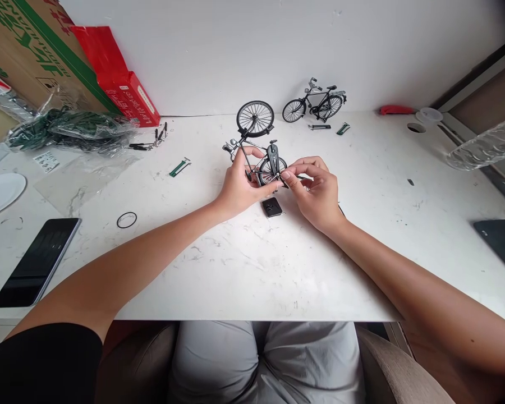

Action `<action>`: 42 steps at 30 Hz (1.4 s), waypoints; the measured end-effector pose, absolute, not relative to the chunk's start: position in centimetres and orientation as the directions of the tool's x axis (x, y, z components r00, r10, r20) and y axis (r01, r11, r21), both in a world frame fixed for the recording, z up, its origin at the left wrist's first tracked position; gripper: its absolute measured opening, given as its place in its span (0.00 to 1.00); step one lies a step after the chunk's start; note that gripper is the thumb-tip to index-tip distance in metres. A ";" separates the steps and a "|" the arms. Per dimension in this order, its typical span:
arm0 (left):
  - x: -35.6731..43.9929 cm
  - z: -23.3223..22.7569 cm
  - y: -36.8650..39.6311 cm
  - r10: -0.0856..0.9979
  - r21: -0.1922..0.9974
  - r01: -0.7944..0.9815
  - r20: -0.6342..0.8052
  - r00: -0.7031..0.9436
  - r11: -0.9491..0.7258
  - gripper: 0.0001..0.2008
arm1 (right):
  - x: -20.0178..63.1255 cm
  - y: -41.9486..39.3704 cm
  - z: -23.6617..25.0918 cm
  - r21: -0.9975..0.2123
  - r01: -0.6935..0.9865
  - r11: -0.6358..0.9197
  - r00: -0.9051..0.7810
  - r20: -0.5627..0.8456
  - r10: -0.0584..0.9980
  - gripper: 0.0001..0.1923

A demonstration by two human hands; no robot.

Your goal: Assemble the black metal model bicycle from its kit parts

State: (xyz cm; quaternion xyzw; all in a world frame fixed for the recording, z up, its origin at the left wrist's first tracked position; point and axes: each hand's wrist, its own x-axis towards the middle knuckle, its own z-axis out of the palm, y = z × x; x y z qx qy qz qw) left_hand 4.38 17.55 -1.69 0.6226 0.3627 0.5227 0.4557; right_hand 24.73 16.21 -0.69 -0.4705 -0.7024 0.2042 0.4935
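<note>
At frame centre on the white tabletop (252, 264), the left hand (239, 185) is clamping its grip on the half-built model bicycle (258, 151) while the right hand (315, 191) is pinching a small part at its rear wheel, likely risking a slip that drops it.
</note>
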 end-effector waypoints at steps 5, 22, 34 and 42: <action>4.3 -2.0 17.8 0.912 0.932 -0.025 0.358 0.202 -0.361 0.40 | 24.5 15.9 -0.4 -0.790 0.417 0.449 -0.045 0.475 0.879 0.17; 4.4 -2.2 17.8 0.872 0.885 0.025 0.454 0.186 -0.466 0.39 | 23.9 15.2 -0.3 -0.906 0.290 0.307 0.035 0.330 0.943 0.20; 4.3 -2.4 17.8 0.865 0.872 0.072 0.465 0.190 -0.484 0.40 | 24.1 15.8 -1.5 -0.877 0.318 0.361 -0.024 0.373 0.928 0.25; 4.3 -2.4 17.9 0.859 0.866 0.066 0.476 0.189 -0.495 0.42 | 24.2 15.9 -1.7 -0.871 0.326 0.368 -0.034 0.378 0.925 0.25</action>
